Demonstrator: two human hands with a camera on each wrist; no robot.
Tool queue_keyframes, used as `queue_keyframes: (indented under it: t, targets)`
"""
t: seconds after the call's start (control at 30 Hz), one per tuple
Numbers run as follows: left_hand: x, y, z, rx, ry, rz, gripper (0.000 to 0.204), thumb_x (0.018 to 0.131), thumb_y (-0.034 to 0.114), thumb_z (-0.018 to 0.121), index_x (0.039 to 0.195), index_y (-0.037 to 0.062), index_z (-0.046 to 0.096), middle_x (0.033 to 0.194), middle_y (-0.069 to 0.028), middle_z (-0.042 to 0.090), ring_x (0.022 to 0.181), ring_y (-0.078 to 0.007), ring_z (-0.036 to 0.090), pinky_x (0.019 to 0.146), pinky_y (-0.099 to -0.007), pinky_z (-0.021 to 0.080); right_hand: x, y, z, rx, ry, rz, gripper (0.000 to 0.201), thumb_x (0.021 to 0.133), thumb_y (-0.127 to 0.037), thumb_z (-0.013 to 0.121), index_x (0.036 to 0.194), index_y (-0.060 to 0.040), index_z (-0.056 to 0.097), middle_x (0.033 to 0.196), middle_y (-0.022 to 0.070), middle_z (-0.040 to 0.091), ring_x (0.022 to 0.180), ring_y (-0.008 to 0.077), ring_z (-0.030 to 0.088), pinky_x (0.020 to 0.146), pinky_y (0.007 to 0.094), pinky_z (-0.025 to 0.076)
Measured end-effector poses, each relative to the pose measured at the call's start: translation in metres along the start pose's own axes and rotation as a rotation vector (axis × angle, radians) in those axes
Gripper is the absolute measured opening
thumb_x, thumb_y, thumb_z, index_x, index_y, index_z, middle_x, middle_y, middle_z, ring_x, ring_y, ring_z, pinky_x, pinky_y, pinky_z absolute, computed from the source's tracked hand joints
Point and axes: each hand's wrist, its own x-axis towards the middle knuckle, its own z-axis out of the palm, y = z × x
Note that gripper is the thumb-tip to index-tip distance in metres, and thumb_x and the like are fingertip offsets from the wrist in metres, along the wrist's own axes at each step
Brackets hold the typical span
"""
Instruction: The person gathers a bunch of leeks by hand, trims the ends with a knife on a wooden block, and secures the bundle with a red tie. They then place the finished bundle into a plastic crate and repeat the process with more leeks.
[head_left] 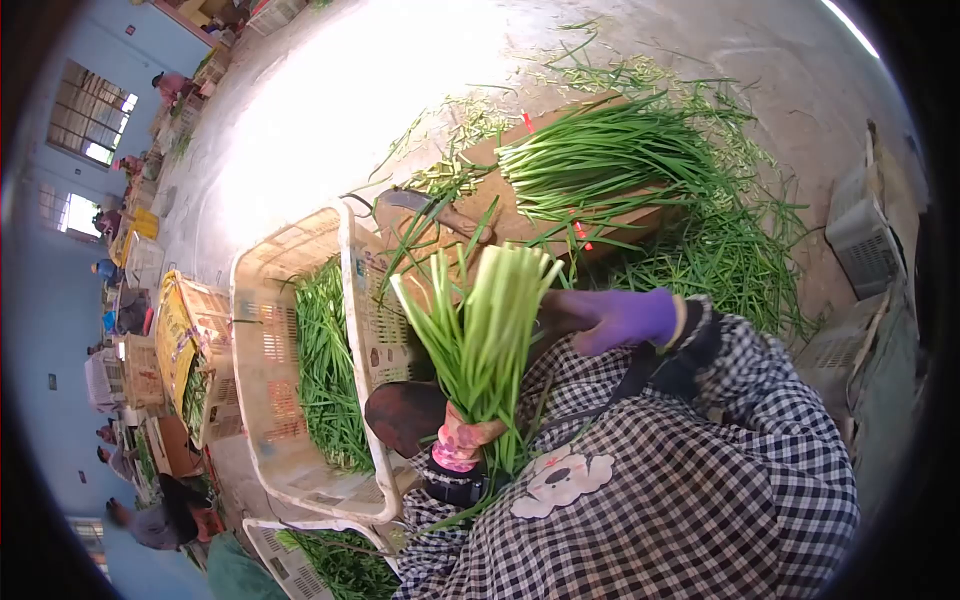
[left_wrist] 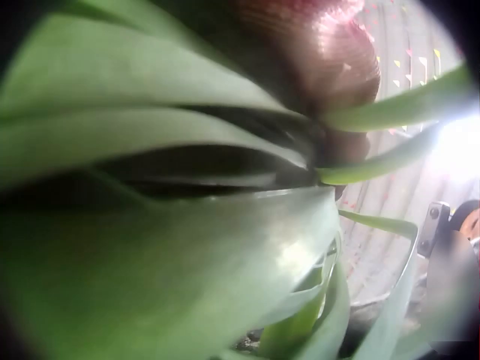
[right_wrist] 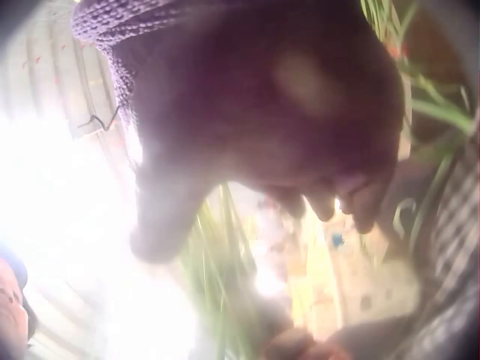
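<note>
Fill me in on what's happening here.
A person's left hand, gloved in patterned pink, grips a bunch of long green stalks. The right hand, in a purple knit glove, is near the bunch, holding nothing. A pile of green stalks lies on a brown board, near a wooden-handled knife; more fill part of an off-white plastic crate.

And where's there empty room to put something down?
The bright floor past the white-rimmed basket looks bare, as does the strip between leaf scraps and grey crates. It's crowded on the board, with its green bunch, and around the held stalks.
</note>
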Motion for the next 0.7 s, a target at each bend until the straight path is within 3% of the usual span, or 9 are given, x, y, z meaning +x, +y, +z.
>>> queue_keyframes:
  t: [0.03,0.17,0.23,0.27,0.4,0.47,0.5,0.63,0.7]
  targets:
    - [0.001,0.002,0.003,0.010,0.001,0.002,0.047,0.065,-0.001,0.064,0.111,0.0011,0.053,0.097,-0.0066,0.060,0.084,-0.0162,0.058,0.073,-0.0288,0.049,0.020,0.003,0.014,0.125,-0.051,-0.199,0.062,0.084,-0.032,0.060,0.132,-0.0011,0.037,0.130,0.0140,0.045,0.117,0.0201,0.044,0.101,0.0339,0.033]
    - [0.000,-0.014,0.005,-0.330,-0.185,-0.054,0.056,0.073,-0.004,0.063,0.124,0.0033,0.043,0.116,-0.0087,0.054,0.099,-0.0157,0.055,0.083,-0.0281,0.049,0.061,0.026,0.036,0.436,-0.134,0.069,0.067,0.080,-0.025,0.066,0.134,-0.0013,0.033,0.133,0.0096,0.044,0.119,0.0178,0.044,0.102,0.0341,0.033]
    - [0.002,-0.014,0.002,-0.695,-0.215,-0.299,0.046,0.075,-0.001,0.065,0.118,0.0050,0.049,0.110,-0.0063,0.057,0.098,-0.0186,0.057,0.088,-0.0316,0.047,0.070,0.001,0.045,0.620,-0.131,0.087,0.063,0.078,-0.018,0.068,0.131,-0.0017,0.038,0.127,0.0112,0.050,0.114,0.0196,0.049,0.096,0.0353,0.040]
    - [0.002,-0.010,-0.001,-0.032,-0.229,-0.251,0.042,0.082,0.002,0.057,0.123,0.0057,0.046,0.115,-0.0098,0.055,0.099,-0.0170,0.057,0.079,-0.0267,0.049,0.079,0.016,0.045,0.589,-0.154,0.044,0.062,0.077,-0.016,0.069,0.130,-0.0013,0.039,0.123,0.0125,0.052,0.110,0.0209,0.052,0.093,0.0360,0.043]
    - [-0.008,0.032,-0.029,0.276,-0.296,0.140,0.050,0.084,0.010,0.056,0.130,0.0063,0.038,0.122,-0.0094,0.050,0.104,-0.0184,0.054,0.090,-0.0304,0.044,0.090,0.005,0.050,0.595,-0.168,-0.056,0.056,0.076,-0.011,0.070,0.124,0.0007,0.043,0.111,0.0161,0.058,0.101,0.0243,0.058,0.085,0.0375,0.049]
    - [-0.009,0.055,-0.050,-0.359,-0.187,-0.192,0.072,0.075,0.013,0.065,0.137,0.0059,0.028,0.132,-0.0108,0.042,0.112,-0.0252,0.049,0.099,-0.0365,0.036,0.091,0.001,0.048,0.548,-0.153,-0.010,0.055,0.076,-0.011,0.070,0.123,-0.0001,0.044,0.111,0.0132,0.057,0.102,0.0237,0.058,0.087,0.0373,0.047]
    - [-0.001,0.060,-0.054,-0.761,-0.188,0.032,0.075,0.075,0.014,0.066,0.138,0.0059,0.026,0.134,-0.0113,0.039,0.113,-0.0268,0.048,0.100,-0.0373,0.035,0.094,-0.004,0.050,0.539,-0.170,-0.016,0.055,0.076,-0.011,0.070,0.123,-0.0001,0.044,0.111,0.0132,0.057,0.102,0.0237,0.058,0.087,0.0373,0.047]
    - [0.009,0.142,-0.059,0.152,-0.031,0.059,0.073,0.072,0.010,0.066,0.135,0.0002,0.030,0.120,-0.0126,0.052,0.114,-0.0224,0.048,0.098,-0.0345,0.036,0.115,-0.022,0.068,0.436,-0.341,-0.025,0.041,0.079,-0.012,0.067,0.117,-0.0037,0.053,0.103,0.0052,0.062,0.091,0.0110,0.056,0.078,0.0268,0.047]
    - [0.023,0.146,-0.056,0.007,-0.080,-0.014,0.066,0.072,0.008,0.065,0.131,-0.0002,0.035,0.113,-0.0113,0.056,0.105,-0.0200,0.054,0.091,-0.0327,0.043,0.128,-0.019,0.074,0.135,-0.489,-0.188,0.041,0.079,-0.012,0.066,0.117,-0.0051,0.053,0.100,0.0061,0.061,0.091,0.0129,0.056,0.078,0.0292,0.047]
